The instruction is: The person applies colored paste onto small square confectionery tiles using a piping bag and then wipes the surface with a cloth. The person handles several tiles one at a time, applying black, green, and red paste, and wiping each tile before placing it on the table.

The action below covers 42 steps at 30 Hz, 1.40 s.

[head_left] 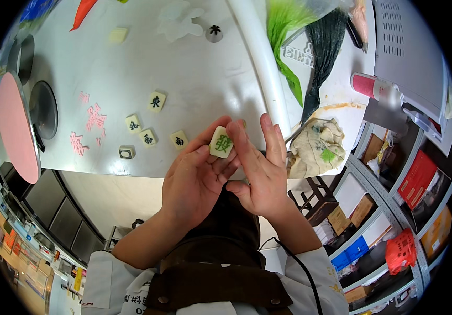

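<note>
A small cream mahjong-style tile [221, 142] with a green character on its face lies in the fingers of my left hand [194, 185], above the table's front edge. My right hand [263, 177] is beside it, fingers spread, with a fingertip at the tile's right edge. Several similar tiles rest on the white table [194, 75] to the left: one with a dark character [156, 101] is farthest back, and one with a dark rectangular outline [126, 152] is near the front edge. A plain cream tile [118, 35] lies at the back.
Pink cut-out characters [96, 117] lie left, near a turntable with a pink top [16, 128]. A metal piping nozzle [214, 34] stands at the back. To the right are a white rolling pin [263, 67], green [289, 75] and black piping bags [322, 59], and a stained cloth [316, 147].
</note>
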Tool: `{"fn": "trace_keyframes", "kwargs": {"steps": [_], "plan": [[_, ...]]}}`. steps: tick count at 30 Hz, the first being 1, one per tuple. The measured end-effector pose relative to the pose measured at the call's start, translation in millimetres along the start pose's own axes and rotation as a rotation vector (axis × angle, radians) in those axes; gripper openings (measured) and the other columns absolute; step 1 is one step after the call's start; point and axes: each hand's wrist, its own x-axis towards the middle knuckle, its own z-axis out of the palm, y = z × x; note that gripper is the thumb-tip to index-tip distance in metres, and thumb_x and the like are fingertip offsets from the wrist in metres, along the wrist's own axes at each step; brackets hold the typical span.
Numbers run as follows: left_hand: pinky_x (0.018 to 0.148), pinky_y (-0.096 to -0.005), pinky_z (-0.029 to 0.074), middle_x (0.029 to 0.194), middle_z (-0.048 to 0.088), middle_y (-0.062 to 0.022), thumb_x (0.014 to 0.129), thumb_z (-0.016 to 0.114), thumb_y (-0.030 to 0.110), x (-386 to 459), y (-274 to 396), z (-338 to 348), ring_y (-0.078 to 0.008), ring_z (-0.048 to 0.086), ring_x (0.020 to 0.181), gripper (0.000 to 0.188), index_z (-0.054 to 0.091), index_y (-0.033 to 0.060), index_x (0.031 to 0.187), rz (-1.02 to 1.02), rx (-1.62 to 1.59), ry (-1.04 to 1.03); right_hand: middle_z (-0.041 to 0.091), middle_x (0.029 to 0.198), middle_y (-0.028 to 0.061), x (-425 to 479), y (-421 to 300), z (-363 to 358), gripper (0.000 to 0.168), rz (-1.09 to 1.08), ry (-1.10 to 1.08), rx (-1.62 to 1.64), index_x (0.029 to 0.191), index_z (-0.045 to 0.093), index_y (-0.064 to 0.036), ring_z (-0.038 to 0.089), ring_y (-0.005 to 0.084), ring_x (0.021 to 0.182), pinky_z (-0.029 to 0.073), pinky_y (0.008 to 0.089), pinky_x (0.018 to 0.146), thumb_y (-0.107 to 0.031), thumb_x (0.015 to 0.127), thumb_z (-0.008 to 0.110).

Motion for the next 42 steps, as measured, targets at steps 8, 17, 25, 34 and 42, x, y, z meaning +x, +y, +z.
{"fn": "trace_keyframes", "kwargs": {"steps": [8, 17, 25, 34, 42], "plan": [[0.114, -0.0414, 0.037, 0.151, 0.038, -0.0177, 0.101, 0.033, 0.015, -7.3, 1.8, -4.6, -0.03, 0.042, 0.138, 0.051, 0.028, 0.0012, 0.149, 0.104, -0.039, 0.062, 0.058, 0.136, 0.0089, -3.4, -0.3, 9.5, 0.074, 0.001, -0.06, 0.347, 0.15, 0.034, -0.007, 0.026, 0.0382, 0.145, 0.016, 0.0515, 0.116, -0.054, 0.095, 0.049], [0.117, -0.0439, 0.032, 0.153, 0.034, -0.0188, 0.101, 0.032, 0.013, -8.5, 8.6, -11.2, -0.032, 0.039, 0.14, 0.049, 0.029, 0.0038, 0.149, 0.102, -0.209, -0.015, 0.035, 0.15, 0.028, -4.0, -20.9, 17.7, 0.089, 0.153, 0.184, 1.11, 0.154, -0.013, -0.009, 0.02, 0.0364, 0.147, 0.01, 0.0489, 0.119, -0.057, 0.099, 0.037], [0.116, -0.0435, 0.036, 0.156, 0.029, -0.0165, 0.102, 0.029, 0.015, -12.7, 6.9, -2.9, -0.0312, 0.037, 0.141, 0.05, 0.025, 0.0078, 0.151, 0.104, -0.108, -0.055, 0.053, 0.134, 0.0297, -8.2, -10.8, 19.9, 0.087, -0.069, 0.156, 0.531, 0.155, -0.003, -0.004, 0.025, 0.0412, 0.145, 0.011, 0.0528, 0.117, -0.05, 0.099, 0.046], [0.113, -0.0407, 0.037, 0.152, 0.037, -0.0167, 0.102, 0.033, 0.015, -8.1, 1.7, 3.1, -0.0285, 0.039, 0.139, 0.047, 0.03, 0.0056, 0.148, 0.118, -0.132, 0.048, 0.053, 0.139, 0.0229, -13.7, -13.5, 24.6, 0.074, -0.054, 0.185, 0.682, 0.153, 0.017, -0.001, 0.029, 0.0388, 0.144, 0.026, 0.0476, 0.114, -0.026, 0.096, 0.057], [0.108, -0.0364, 0.04, 0.143, 0.049, -0.0149, 0.103, 0.035, 0.015, 24.1, 20.8, -25.2, -0.0241, 0.048, 0.132, 0.042, 0.038, 0.0065, 0.144, 0.257, 0.384, 0.254, 0.055, 0.114, 0.013, -24.3, 17.1, 6.1, 0.032, 0.375, 0.394, 0.552, 0.122, 0.058, 0.002, 0.05, 0.0201, 0.094, 0.042, 0.0299, 0.088, -0.003, 0.091, 0.061]]}}
